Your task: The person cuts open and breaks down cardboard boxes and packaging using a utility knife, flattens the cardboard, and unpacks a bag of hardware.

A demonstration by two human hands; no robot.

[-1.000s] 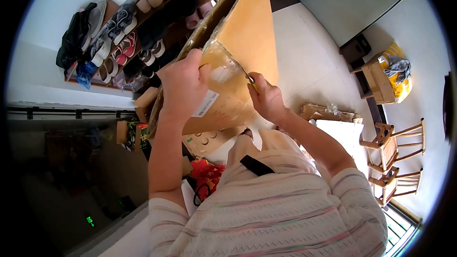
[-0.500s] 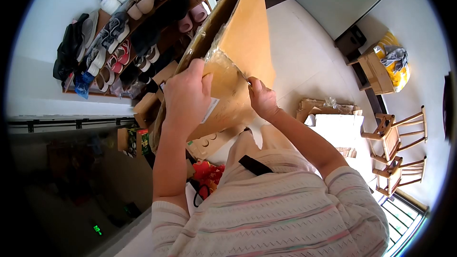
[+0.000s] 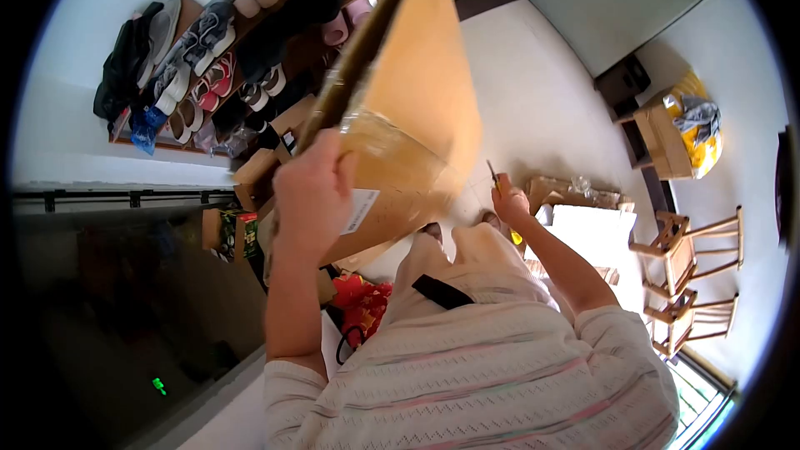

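Note:
A large brown cardboard box [image 3: 417, 92], with clear tape and a white label, stands tilted in front of me. My left hand [image 3: 315, 192] grips its near upper edge, fingers wrapped over the cardboard. To the right of the box, apart from it, my right hand [image 3: 510, 200] is closed round a small knife [image 3: 493, 173], its thin blade pointing up and away from me. Something yellow shows just below that hand. The inside of the box is dark and its contents are hidden.
A shoe rack [image 3: 242, 25] full of shoes is at the upper left. Flattened cardboard [image 3: 550, 192] lies on the floor at the right, near two bamboo chairs [image 3: 677, 254]. A carton with a yellow bag [image 3: 708, 150] stands by the right wall. Red fabric [image 3: 363, 304] is low left.
My right hand with the knife has moved away from the box, down and to the right. My left hand still holds the box, which has shifted slightly.

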